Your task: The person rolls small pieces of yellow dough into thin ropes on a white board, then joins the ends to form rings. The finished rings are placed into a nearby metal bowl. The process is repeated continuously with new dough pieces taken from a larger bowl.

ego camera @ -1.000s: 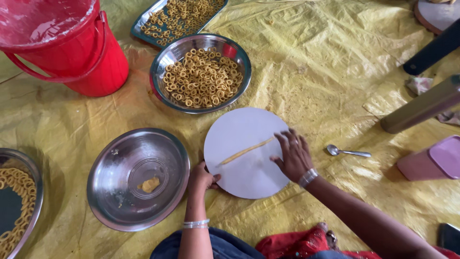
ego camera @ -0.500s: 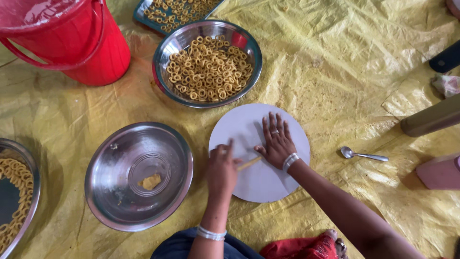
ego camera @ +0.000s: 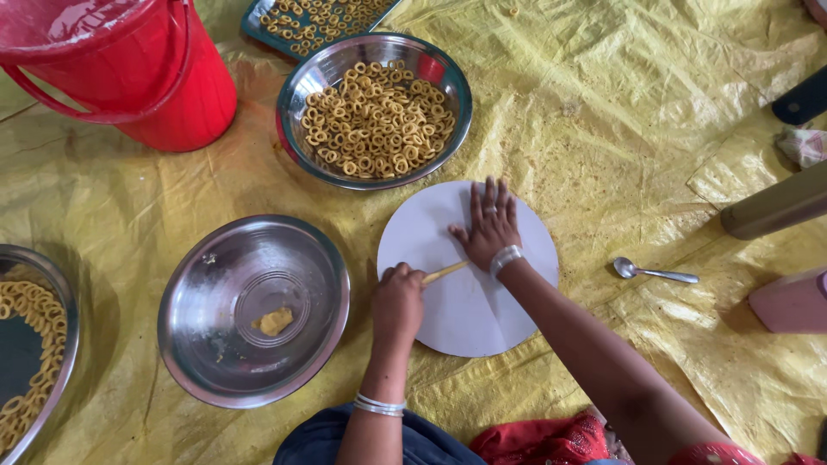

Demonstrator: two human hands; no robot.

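R hand (ego camera: 489, 226) flat on dough strip (ego camera: 444, 273), L hand (ego camera: 398, 301) fisted.

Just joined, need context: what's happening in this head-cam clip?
A person sits on a yellow sheet rolling a thin dough strip on a round white board. The right hand lies flat on the strip; the left hand pinches its near end. Beside the board, a steel bowl holds one dough lump; another bowl is full of dough rings.

My hands share the white board (ego camera: 469, 301). A bowl of rings (ego camera: 375, 108) blocks it ahead, and a steel bowl (ego camera: 254, 310) crowds my left. To the right, only a spoon (ego camera: 655, 273) interrupts the open yellow sheet (ego camera: 620, 112).
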